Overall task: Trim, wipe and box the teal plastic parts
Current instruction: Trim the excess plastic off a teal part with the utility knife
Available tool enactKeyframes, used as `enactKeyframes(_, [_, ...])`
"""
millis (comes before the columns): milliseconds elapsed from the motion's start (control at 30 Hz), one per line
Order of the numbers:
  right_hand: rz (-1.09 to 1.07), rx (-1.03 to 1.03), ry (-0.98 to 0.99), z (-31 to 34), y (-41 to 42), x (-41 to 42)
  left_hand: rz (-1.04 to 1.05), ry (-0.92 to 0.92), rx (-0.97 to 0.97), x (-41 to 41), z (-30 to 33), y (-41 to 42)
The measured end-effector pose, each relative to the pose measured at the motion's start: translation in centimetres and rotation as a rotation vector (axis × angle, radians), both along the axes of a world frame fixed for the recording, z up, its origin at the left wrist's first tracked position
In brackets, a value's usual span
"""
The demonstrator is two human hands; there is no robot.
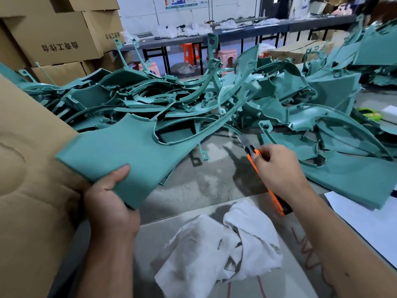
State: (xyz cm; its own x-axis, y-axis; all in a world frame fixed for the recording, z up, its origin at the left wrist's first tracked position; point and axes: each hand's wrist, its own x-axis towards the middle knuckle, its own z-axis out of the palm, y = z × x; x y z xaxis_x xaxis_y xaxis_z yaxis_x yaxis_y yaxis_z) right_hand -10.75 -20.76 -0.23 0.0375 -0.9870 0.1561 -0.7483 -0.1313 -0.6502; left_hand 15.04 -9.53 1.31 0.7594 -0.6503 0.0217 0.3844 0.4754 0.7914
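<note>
The left hand [111, 198] grips a teal plastic part [133, 151] by its broad end, raised over the table [204, 186]; the right hand [279, 168] holds an orange utility knife [264, 175], blade out, near its thin arm; trimming seems in hand; next, probably blade to edge; white cloth [217, 248] waits nearby.

I see my left hand [111, 203] gripping the flat end of a teal part [129, 151], thumb on top, raised over the desk [204, 186]. My right hand [279, 168] holds an orange utility knife [266, 179], blade toward the part's thin arm. A white rag [219, 250] lies crumpled nearest me; the pile of teal parts [214, 97] sits behind.
</note>
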Motion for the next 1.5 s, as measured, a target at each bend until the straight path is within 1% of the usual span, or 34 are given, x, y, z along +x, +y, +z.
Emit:
enactKeyframes(33, [0.048, -0.014, -0.167, 0.4, 0.4, 0.3, -0.077, 0.027, -0.018, -0.5, 0.2, 0.1])
enactKeyframes(67, [0.117, 0.039, -0.435, 0.8, 0.8, 0.6, -0.149, 0.052, -0.039, -1.1, 0.4, 0.2])
enactKeyframes(133, [0.37, 0.275, -1.076, 1.8, 1.7, 1.1, -0.291, 0.088, -0.021, -2.6, 0.6, 0.0])
enactKeyframes(167, [0.494, 0.35, -1.291, 2.0, 2.0, 1.2, -0.35, 0.109, 0.018, -3.3, 0.7, -0.2])
enactKeyframes(200, [0.576, 0.366, -1.414, 2.1, 2.2, 1.2, -0.388, 0.128, 0.061, -4.0, 0.6, -0.5])
enactKeyframes(267, [0.676, 0.322, -1.551, 2.1, 2.2, 0.9, -0.45, 0.163, 0.115, -4.9, 0.4, -0.9])
enactKeyframes(367, [0.802, 0.28, -1.689, 1.8, 1.8, -0.3, -0.574, 0.255, 0.147, -4.7, 0.3, -0.8])
enactKeyframes(467, [0.888, 0.323, -1.727, 1.8, 1.3, -1.0, -0.678, 0.277, 0.194, -3.7, 0.1, -0.4])
enactKeyframes(533, [0.921, 0.401, -1.847, 1.9, 1.2, -1.0, -0.685, 0.238, 0.185, -3.1, 0.1, -0.3])
enactKeyframes(600, [0.923, 0.506, -2.041, 1.9, 1.1, -1.1, -0.645, 0.09, 0.171, -2.3, -0.3, -0.3])
enactKeyframes(667, [0.903, 0.569, -2.22, 2.0, 0.9, -1.5, -0.59, -0.182, 0.135, -1.3, -0.3, -0.3])
enactKeyframes(700, [0.889, 0.579, -2.288, 2.0, 0.8, -1.8, -0.617, -0.301, 0.094, -1.0, -0.4, -0.3])
enactKeyframes(733, [0.865, 0.584, -2.337, 2.1, 0.8, -1.9, -0.698, -0.345, 0.049, -0.8, -0.4, -0.3])
enactKeyframes(800, [0.78, 0.577, -2.371, 2.2, 0.7, -1.8, -0.877, -0.41, 0.015, -0.8, -0.4, -0.4])
enactKeyframes(833, [0.731, 0.558, -2.362, 2.1, 0.6, -1.7, -0.937, -0.497, 0.011, -1.1, -0.6, -0.3])
enactKeyframes(867, [0.672, 0.536, -2.342, 2.0, 0.6, -1.6, -0.942, -0.604, 0.036, -1.6, -1.0, -0.2])
enactKeyframes(900, [0.607, 0.505, -2.292, 2.0, 0.5, -1.3, -0.876, -0.708, 0.098, -2.3, -1.5, -0.1])
enactKeyframes(933, [0.53, 0.447, -2.182, 2.1, 0.5, -1.0, -0.759, -0.776, 0.185, -2.9, -1.8, -0.2])
enactKeyframes(967, [0.43, 0.356, -2.007, 2.1, 0.5, -0.6, -0.639, -0.806, 0.25, -3.5, -1.9, -0.2])
enactKeyframes(1000, [0.307, 0.246, -1.792, 2.1, 0.5, -0.2, -0.56, -0.799, 0.264, -4.0, -1.9, -0.4])
enactKeyframes(1067, [0.079, 0.036, -1.398, 1.5, 0.6, 0.6, -0.447, -0.702, 0.204, -4.2, -1.8, -0.7])
enactKeyframes(1100, [0.014, -0.062, -1.254, 1.2, 0.7, 0.9, -0.368, -0.676, 0.169, -4.2, -1.6, -0.8])
enactKeyframes(1133, [-0.008, -0.171, -1.121, 1.0, 1.1, 1.1, -0.27, -0.7, 0.134, -4.3, -1.4, -0.8])
enactKeyframes(1167, [0.019, -0.285, -0.978, 1.0, 1.6, 1.3, -0.184, -0.753, 0.104, -4.4, -1.3, -0.8])
enactKeyframes(1233, [0.181, -0.472, -0.684, 1.0, 2.6, 1.8, -0.072, -0.867, 0.057, -4.8, -1.3, -0.8])
enactKeyframes(1300, [0.406, -0.535, -0.477, 1.2, 3.9, 2.7, 0.027, -1.013, 0.044, -4.7, -1.5, -0.8])
enactKeyframes(1367, [0.604, -0.526, -0.374, 1.3, 5.2, 3.9, 0.086, -1.152, 0.058, -4.3, -1.8, -1.0])
enactKeyframes(1400, [0.663, -0.523, -0.343, 1.3, 5.7, 4.3, 0.101, -1.196, 0.063, -4.2, -1.9, -1.0])
enactKeyframes(1500, [0.738, -0.518, -0.27, 1.1, 6.2, 4.9, 0.117, -1.273, 0.048, -4.2, -1.9, -0.9])
